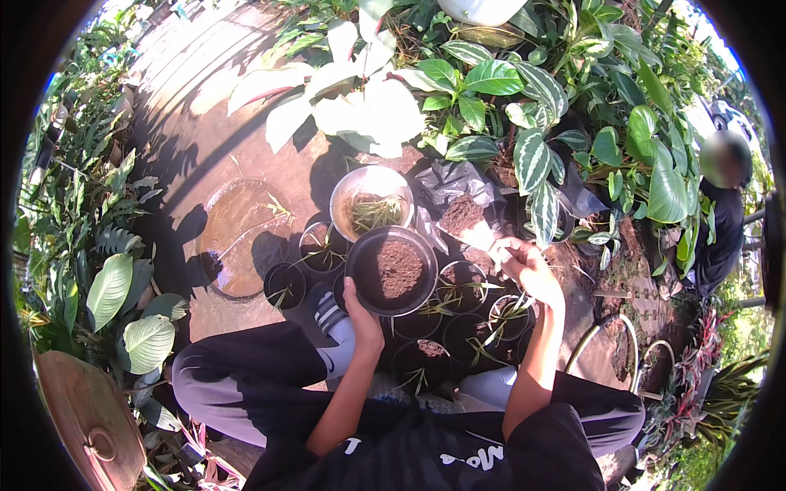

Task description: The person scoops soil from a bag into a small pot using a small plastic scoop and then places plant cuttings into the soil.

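My left hand [363, 322] holds a round black plastic plant pot [393, 270] by its rim, and brown soil [400, 269] lies inside it. My right hand [527, 267] grips a small scoop or trowel [476, 236] heaped with soil [462, 215], to the right of the pot and a little above it. Just beyond the pot stands a pale round bucket [372, 202] with cut green leaves or shoots [376, 213] in it. A crumpled dark plastic bag [451, 183] lies behind the scoop.
Several black pots with slender seedlings, one a small pot [285, 286], stand around my feet. A round shallow dish of water [245, 245] lies at left. Leafy plants [534, 92] crowd the far side. A hose [589, 347] curves at right, where another person [718, 227] is.
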The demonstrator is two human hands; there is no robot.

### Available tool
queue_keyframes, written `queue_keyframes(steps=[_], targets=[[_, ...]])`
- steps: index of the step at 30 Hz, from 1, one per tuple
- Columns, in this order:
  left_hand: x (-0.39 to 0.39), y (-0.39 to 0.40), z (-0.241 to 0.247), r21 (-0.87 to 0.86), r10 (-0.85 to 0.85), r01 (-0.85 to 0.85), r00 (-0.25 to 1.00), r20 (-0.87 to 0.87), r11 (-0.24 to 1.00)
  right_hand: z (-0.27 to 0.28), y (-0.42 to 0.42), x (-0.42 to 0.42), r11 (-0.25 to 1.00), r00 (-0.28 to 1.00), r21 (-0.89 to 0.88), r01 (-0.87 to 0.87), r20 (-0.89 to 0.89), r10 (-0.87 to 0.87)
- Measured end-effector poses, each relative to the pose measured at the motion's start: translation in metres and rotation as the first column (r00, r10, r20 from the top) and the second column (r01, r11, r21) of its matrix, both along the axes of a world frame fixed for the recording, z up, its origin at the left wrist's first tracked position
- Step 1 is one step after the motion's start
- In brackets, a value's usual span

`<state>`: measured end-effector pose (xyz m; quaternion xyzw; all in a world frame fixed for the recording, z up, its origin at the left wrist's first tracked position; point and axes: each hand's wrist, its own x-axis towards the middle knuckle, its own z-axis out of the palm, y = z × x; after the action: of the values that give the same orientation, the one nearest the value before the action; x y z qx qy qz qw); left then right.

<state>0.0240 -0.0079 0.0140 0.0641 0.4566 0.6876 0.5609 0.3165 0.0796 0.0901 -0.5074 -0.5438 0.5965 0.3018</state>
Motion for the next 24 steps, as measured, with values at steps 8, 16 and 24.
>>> queue_keyframes(steps=[8, 16, 24], targets=[[0.002, 0.001, 0.006, 0.028, -0.130, 0.130, 0.992, -0.004, 0.991, 0.042, -0.018, -0.079, 0.950, 0.979, 0.310, -0.037, 0.203, -0.029], [0.000, 0.000, 0.001, 0.043, -0.118, 0.118, 0.993, 0.000, 0.992, 0.055, -0.025, -0.093, 0.727, 0.810, 0.658, -0.199, 0.528, -0.256], [-0.007, 0.000, -0.016, 0.014, -0.016, 0.016, 1.000, -0.019, 1.000, 0.042, -0.013, -0.039, 0.925, 0.957, 0.345, 0.160, 0.175, -0.231]])
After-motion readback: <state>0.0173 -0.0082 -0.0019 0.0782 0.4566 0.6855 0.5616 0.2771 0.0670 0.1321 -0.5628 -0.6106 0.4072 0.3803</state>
